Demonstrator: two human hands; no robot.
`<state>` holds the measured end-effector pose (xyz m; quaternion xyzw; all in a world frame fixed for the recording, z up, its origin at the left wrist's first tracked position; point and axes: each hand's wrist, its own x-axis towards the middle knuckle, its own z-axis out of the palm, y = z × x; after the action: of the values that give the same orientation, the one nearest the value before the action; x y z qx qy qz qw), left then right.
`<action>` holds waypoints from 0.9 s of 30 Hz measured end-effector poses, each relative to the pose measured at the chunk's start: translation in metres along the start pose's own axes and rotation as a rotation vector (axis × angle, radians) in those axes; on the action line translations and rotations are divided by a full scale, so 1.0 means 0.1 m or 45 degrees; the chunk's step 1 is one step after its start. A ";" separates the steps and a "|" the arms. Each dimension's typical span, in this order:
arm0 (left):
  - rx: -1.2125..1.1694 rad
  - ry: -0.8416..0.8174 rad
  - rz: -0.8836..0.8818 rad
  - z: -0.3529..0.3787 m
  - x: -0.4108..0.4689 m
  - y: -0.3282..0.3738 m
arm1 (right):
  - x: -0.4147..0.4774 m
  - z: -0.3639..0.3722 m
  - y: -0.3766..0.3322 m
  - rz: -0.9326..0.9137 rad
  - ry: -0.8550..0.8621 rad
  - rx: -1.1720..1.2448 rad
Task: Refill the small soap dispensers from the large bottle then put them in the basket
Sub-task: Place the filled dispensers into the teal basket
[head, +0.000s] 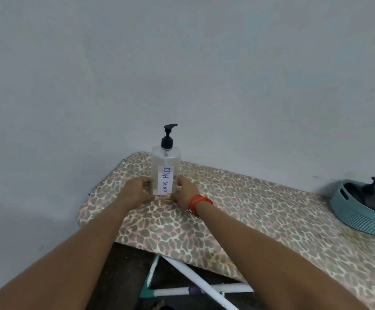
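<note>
Both hands hold the DISH SOAP dispenser [166, 166] upright near the ironing board's [249, 209] far left end

Left hand [137, 190] and right hand [185, 193] curl round its base; it looks nearly empty; the basket [347, 209] at the right edge holds one pump bottle [373, 185]; no large bottle shows; this refill seems outstanding.

Right of the dish soap bottle [166, 166], open ironing board [260, 209] runs to the basket [349, 211]. The wall [182, 74] stands close behind the bottle. The left hand [137, 192] and right hand [185, 193] block its base.
</note>
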<state>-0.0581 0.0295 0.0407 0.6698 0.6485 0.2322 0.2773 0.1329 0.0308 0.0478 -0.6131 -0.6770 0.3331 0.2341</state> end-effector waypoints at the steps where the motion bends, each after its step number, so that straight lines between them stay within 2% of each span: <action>1: 0.013 0.003 0.024 0.01 0.02 0.01 | 0.02 0.01 0.02 0.005 0.020 0.010; 8: -0.025 -0.038 0.126 0.34 0.17 0.44 | -0.04 -0.41 0.41 0.043 0.145 0.072; 14: -0.190 -0.116 0.310 1.17 0.32 1.26 | -0.28 -1.24 1.14 0.150 0.311 0.048; 20: -0.175 -0.164 0.423 1.98 0.54 1.89 | -0.47 -1.82 1.83 0.287 0.457 0.094; 24: -0.189 -0.148 0.466 2.29 0.67 2.00 | -0.45 -1.91 2.12 0.317 0.525 0.154; 27: -0.171 -0.046 0.513 2.41 0.71 1.89 | -0.42 -1.84 2.21 0.282 0.545 0.168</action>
<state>0.2466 0.0822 -0.0134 0.7699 0.4795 0.3137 0.2809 0.4213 0.0254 0.0114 -0.7235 -0.5175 0.2626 0.3738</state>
